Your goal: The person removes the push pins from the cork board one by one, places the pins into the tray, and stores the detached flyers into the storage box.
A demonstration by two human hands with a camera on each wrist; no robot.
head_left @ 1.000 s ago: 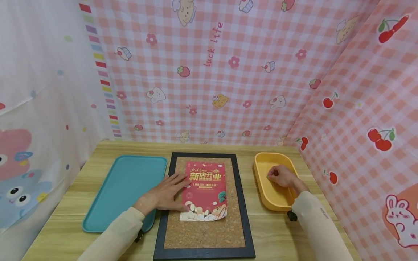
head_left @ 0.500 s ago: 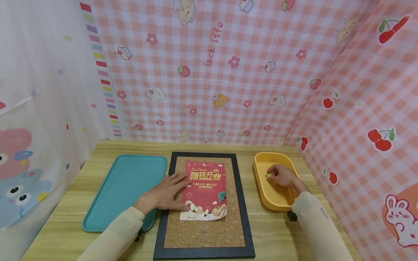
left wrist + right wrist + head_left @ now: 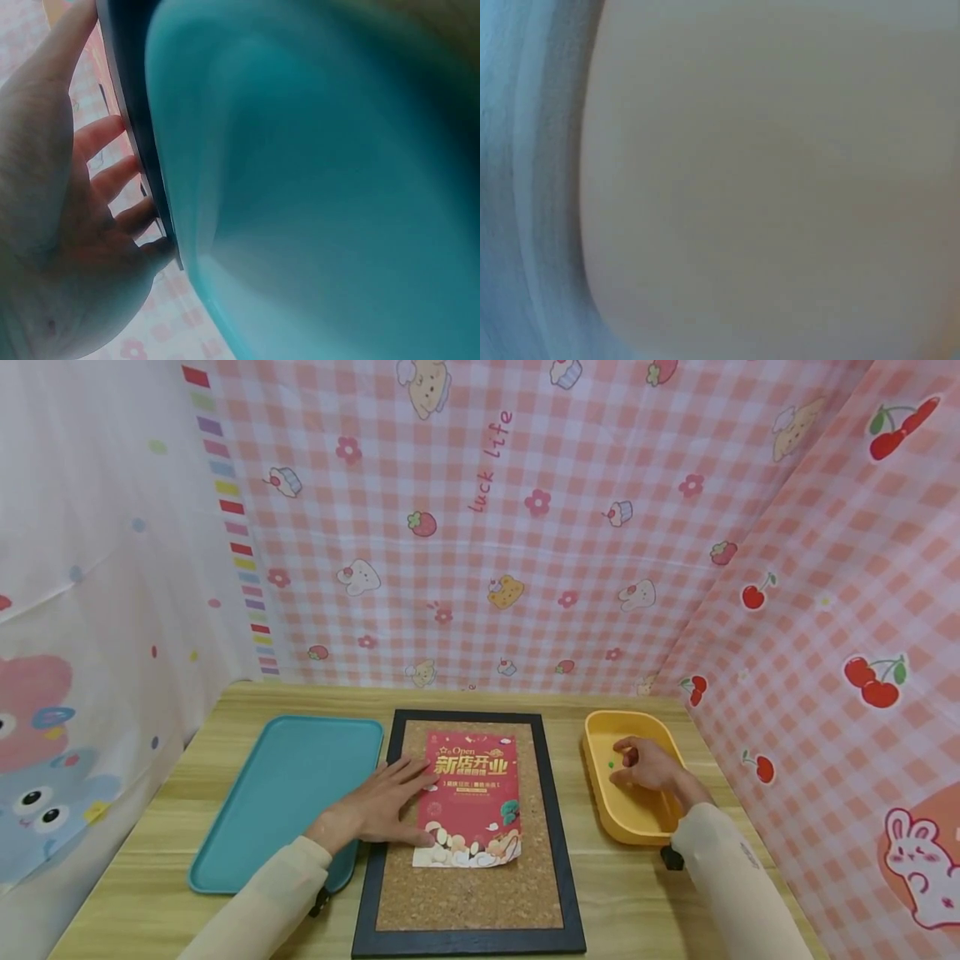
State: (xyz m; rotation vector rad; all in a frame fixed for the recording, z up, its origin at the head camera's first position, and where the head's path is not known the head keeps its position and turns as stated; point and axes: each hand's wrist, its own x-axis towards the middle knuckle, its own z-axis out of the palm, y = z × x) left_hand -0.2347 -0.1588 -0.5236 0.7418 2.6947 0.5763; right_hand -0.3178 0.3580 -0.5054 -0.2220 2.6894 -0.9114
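My left hand lies with spread fingers on the left edge of a red printed poster, holding it against a cork board with a black frame. The poster's lower right corner curls up a little. In the left wrist view the same hand reaches over the frame's edge. On the right, my right hand is inside a yellow plastic bin, thumb and forefinger parted. A tiny green object, perhaps a push pin, lies on the bin floor just left of these fingertips. The right wrist view is blurred.
A teal tray stands left of the board, under the left forearm, its rim close to the frame. All of it rests on a wooden table. Patterned cloth hangs behind and on both sides.
My right thumb and forefinger were together a second ago and have parted. The tiny green object has come into view beside them. The left hand and poster have stayed put.
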